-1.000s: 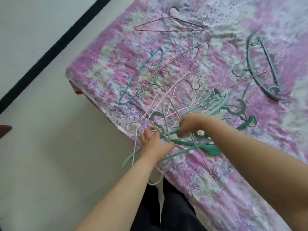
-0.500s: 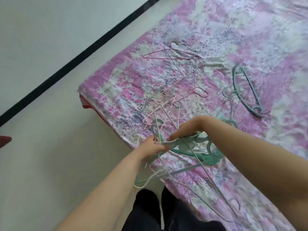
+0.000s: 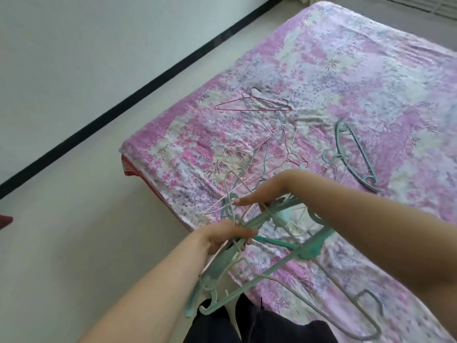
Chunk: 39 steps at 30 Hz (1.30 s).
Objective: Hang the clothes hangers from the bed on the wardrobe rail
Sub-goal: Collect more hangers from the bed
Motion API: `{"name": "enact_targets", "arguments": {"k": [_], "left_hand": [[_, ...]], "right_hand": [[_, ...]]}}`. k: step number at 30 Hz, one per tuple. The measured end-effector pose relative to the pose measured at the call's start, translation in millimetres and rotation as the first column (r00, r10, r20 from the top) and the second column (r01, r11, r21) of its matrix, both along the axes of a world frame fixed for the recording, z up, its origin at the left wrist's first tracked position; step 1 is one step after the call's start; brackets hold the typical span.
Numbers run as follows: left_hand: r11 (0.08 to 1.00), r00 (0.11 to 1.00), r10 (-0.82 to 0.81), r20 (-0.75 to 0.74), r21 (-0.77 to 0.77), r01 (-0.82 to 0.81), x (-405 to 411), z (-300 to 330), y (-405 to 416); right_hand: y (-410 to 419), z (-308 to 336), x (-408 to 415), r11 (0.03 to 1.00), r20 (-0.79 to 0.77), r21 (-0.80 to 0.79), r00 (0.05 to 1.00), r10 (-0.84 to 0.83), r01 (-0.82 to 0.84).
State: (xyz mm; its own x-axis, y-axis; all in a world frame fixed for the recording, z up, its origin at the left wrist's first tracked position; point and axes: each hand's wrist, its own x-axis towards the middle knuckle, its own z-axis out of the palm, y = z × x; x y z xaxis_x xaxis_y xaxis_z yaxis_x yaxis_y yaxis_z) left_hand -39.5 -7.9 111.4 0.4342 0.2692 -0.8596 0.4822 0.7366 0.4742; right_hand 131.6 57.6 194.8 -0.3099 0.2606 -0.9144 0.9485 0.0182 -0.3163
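Gripping a tangled bunch of teal plastic and pale wire clothes hangers (image 3: 267, 246), the left hand (image 3: 226, 237) is seen at lower centre of the frame, fingers curled round the hooks and necks. The bunch is held lifted over the near edge of the bed, trailing down toward the bottom of the frame, where one grey wire hanger (image 3: 366, 315) hangs lowest at lower right. The right hand (image 3: 262, 191) is placed just above the bunch at centre frame, fingers extended straight toward the left; contact with the upper hangers is suggested, but no grip is shown.

More hangers are left on the bed with the pink and lilac floral sheet (image 3: 371, 70): a loose cluster of thin pink and white wire hangers (image 3: 267, 154) just beyond the right hand, a pink wire hanger (image 3: 252, 105) further up at centre, and a pair of teal plastic hangers (image 3: 356, 154) lying flat at right of centre, well apart from the held bunch.

A red bed base corner (image 3: 128, 168) is visible under the sheet at left of centre. Pale floor (image 3: 74, 219) fills the left, bounded by a black skirting strip (image 3: 123, 102) and a white wall (image 3: 86, 33) at upper left. Dark trousers (image 3: 259, 325) are seen at the bottom edge.
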Motion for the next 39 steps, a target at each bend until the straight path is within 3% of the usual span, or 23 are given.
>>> {"name": "enact_targets", "arguments": {"k": [3, 6, 8, 11, 14, 15, 16, 17, 18, 19, 22, 24, 26, 29, 32, 35, 37, 39], "left_hand": [[0.993, 0.999, -0.028, -0.021, 0.115, 0.030, 11.2, 11.6, 5.9], [0.968, 0.996, -0.022, -0.087, 0.246, 0.043, 23.4, 21.9, 16.4], [0.957, 0.992, -0.004, -0.124, 0.288, 0.039, 26.0, 23.3, 24.0], [0.937, 0.979, 0.072, -0.189, 0.350, -0.001, 23.1, 18.6, 34.2], [0.918, 0.955, 0.202, -0.216, 0.381, -0.108, 22.5, 16.2, 43.0], [0.912, 0.946, 0.238, -0.220, 0.385, -0.140, 23.7, 17.1, 46.1], [0.908, 0.936, 0.272, -0.223, 0.380, -0.173, 25.2, 18.2, 48.9], [0.905, 0.927, 0.306, -0.216, 0.368, -0.213, 25.8, 17.4, 51.7], [0.901, 0.917, 0.340, -0.209, 0.352, -0.254, 26.9, 16.8, 54.7], [0.898, 0.905, 0.368, -0.214, 0.334, -0.286, 27.8, 16.5, 56.7], [0.895, 0.882, 0.396, -0.257, 0.321, -0.309, 33.9, 14.3, 59.7], [0.882, 0.865, 0.419, -0.277, 0.348, -0.316, 38.5, 12.9, 59.8], [0.877, 0.863, 0.406, -0.301, 0.394, -0.275, 40.8, 13.6, 61.0], [0.866, 0.866, 0.345, -0.361, 0.479, -0.145, 44.1, 19.8, 62.4], [0.802, 0.840, 0.269, -0.471, 0.593, 0.076, 49.3, 30.3, 61.4], [0.672, 0.807, 0.241, -0.540, 0.692, 0.262, 49.6, 43.5, 61.0], [0.602, 0.770, 0.257, -0.583, 0.720, 0.344, 45.5, 52.8, 63.0], [0.550, 0.723, 0.274, -0.634, 0.720, 0.423, 40.1, 59.0, 65.5]], "right_hand": [[10.3, 9.8, 11.1, 0.992, -0.016, 0.123, 1.000, -0.006, 0.008], [21.6, 14.2, 28.4, 0.870, 0.029, 0.493, 1.000, 0.005, -0.018], [26.8, 18.4, 40.7, 0.715, -0.043, 0.695, 0.997, -0.062, 0.074], [24.1, 29.2, 63.2, 0.419, -0.345, 0.815, 0.916, -0.206, 0.401], [9.3, 20.3, 92.6, -0.061, -0.637, 0.762, 0.731, -0.244, 0.644], [4.6, 10.7, 102.2, -0.174, -0.707, 0.705, 0.659, -0.256, 0.688], [0.4, 0.9, 110.8, -0.197, -0.767, 0.633, 0.572, -0.289, 0.749], [-3.8, -7.4, 116.4, -0.122, -0.799, 0.549, 0.476, -0.367, 0.827], [-8.0, -15.0, 119.5, 0.018, -0.780, 0.455, 0.408, -0.474, 0.890], [-13.9, -21.3, 120.0, 0.179, -0.717, 0.386, 0.416, -0.558, 0.905], [-32.1, -46.7, 114.3, 0.600, -0.406, 0.416, 0.730, -0.550, 0.683], [-43.1, -65.9, 107.5, 0.704, -0.115, 0.574, 0.893, -0.436, 0.418], [-53.8, -81.6, 101.5, 0.632, -0.039, 0.715, 0.919, -0.392, 0.300], [-76.7, -103.2, 97.8, 0.523, -0.211, 0.748, 0.893, -0.397, 0.409], [-96.9, -131.5, 94.3, 0.564, -0.272, 0.675, 0.871, -0.410, 0.476], [-111.0, -154.4, 93.8, 0.584, -0.365, 0.583, 0.825, -0.432, 0.564], [-117.2, -161.1, 95.4, 0.531, -0.460, 0.475, 0.712, -0.530, 0.702], [-118.9, -157.5, 97.5, 0.314, -0.572, 0.369, 0.480, -0.665, 0.875]]}}
